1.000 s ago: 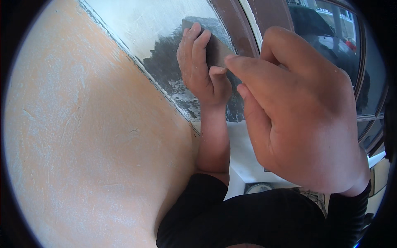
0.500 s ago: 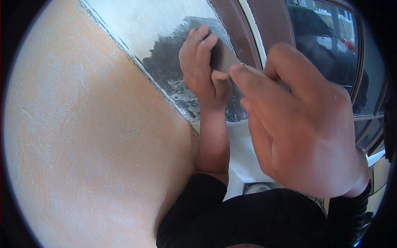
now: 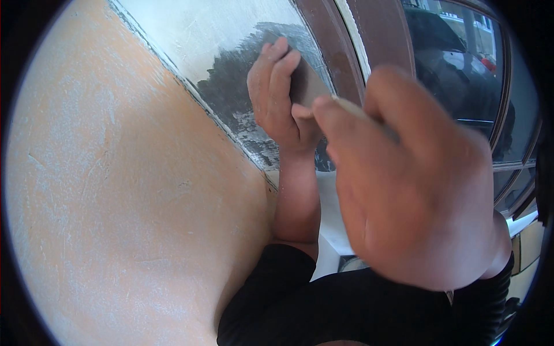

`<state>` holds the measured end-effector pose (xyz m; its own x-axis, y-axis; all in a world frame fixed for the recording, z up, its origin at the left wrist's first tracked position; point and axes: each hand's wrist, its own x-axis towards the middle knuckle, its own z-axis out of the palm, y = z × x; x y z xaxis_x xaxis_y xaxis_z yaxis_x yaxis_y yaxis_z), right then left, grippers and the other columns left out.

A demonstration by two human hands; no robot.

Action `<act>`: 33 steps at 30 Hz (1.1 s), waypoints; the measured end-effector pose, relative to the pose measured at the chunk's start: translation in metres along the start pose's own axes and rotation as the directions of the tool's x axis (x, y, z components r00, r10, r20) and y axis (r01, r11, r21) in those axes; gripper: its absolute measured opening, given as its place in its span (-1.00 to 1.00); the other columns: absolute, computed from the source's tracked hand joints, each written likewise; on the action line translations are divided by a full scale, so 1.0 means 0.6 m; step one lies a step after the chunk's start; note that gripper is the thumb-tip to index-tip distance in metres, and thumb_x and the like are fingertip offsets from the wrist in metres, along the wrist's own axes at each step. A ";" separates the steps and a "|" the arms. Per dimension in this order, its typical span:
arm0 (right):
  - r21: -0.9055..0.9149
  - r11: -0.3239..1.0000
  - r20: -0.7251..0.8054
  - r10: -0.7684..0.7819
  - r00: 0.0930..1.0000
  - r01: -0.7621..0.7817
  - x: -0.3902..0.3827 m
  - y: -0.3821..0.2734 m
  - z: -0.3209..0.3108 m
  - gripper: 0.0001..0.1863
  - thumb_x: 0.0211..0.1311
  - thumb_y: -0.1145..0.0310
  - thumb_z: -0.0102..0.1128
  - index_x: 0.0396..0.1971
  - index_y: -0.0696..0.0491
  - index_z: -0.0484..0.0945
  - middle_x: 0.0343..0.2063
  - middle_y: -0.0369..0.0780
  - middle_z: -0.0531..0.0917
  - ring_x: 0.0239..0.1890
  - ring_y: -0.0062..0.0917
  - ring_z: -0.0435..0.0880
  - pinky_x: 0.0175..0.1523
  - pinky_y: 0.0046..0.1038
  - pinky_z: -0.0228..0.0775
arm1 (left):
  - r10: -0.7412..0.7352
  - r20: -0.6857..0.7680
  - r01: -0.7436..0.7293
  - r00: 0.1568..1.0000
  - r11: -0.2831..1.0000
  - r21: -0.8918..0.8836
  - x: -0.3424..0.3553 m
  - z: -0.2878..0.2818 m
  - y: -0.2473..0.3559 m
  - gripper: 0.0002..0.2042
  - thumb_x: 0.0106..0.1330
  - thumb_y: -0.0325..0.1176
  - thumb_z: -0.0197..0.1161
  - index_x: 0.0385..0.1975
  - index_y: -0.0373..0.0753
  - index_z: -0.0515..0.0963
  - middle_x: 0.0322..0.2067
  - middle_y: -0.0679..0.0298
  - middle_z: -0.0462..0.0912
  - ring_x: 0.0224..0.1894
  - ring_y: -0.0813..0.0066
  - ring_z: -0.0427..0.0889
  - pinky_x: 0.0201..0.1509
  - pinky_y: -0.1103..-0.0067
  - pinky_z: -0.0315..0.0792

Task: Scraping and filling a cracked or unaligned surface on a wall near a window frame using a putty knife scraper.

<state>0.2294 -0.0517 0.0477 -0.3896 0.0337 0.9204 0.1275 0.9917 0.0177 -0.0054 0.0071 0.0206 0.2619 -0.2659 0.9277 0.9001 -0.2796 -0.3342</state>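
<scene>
My right hand is closed around the handle of a scraper, most of which it hides; only a light strip of handle shows near the fingertips. The scraper's flat grey blade slants up and left toward a white wall strip. On the blade, my left hand has its fingers bent over the left side and its thumb near the handle end. Around and behind that hand spreads a dark scraped patch with a ragged edge. The blade's working edge is hidden behind the left fingers.
An orange, patchy wall fills the left, meeting the white strip at a rough corner line. To the right stands a brown frame beside a glass window, where a dark vehicle shows. Below is a white ledge.
My right hand has shifted slightly left and down, carrying the scraper with it. My left hand has moved slightly left and stays on the blade. The dark patch looks about the same.
</scene>
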 end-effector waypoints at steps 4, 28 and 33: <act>0.010 0.995 -0.154 -0.100 0.983 0.103 0.003 0.026 0.020 -0.65 -0.13 0.65 0.32 -0.22 0.20 0.64 -0.46 -0.19 0.44 -0.59 -0.36 0.56 -0.53 -0.43 0.37 | -0.052 -0.021 0.052 0.998 0.998 -0.022 -0.002 0.000 0.016 -0.37 0.53 0.17 -0.24 -0.01 -0.33 0.56 0.06 0.00 0.63 0.13 -0.10 0.56 0.24 0.15 0.37; -0.047 0.988 -0.057 -0.151 0.987 0.148 0.010 0.032 0.016 -0.64 -0.10 0.64 0.31 -0.18 0.18 0.65 -0.42 -0.19 0.45 -0.56 -0.41 0.57 -0.54 -0.45 0.38 | -0.024 -0.008 0.024 1.000 1.000 0.001 0.000 0.000 0.009 -0.40 0.53 0.11 -0.19 0.05 -0.36 0.53 0.12 -0.02 0.58 0.18 -0.11 0.52 0.27 0.15 0.33; 0.003 0.998 -0.060 -0.069 0.996 0.069 0.004 0.023 0.007 -0.64 -0.10 0.67 0.29 -0.19 0.20 0.64 -0.43 -0.17 0.44 -0.57 -0.40 0.56 -0.54 -0.44 0.36 | -0.028 0.013 0.029 1.000 0.999 -0.029 -0.003 -0.007 0.016 -0.42 0.53 0.11 -0.20 0.02 -0.33 0.54 0.08 -0.01 0.60 0.15 -0.08 0.53 0.25 0.16 0.35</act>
<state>0.2263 -0.0373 0.0488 -0.3418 -0.0425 0.9388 0.0972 0.9920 0.0803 0.0012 0.0011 0.0150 0.2409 -0.2458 0.9389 0.8968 -0.3134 -0.3121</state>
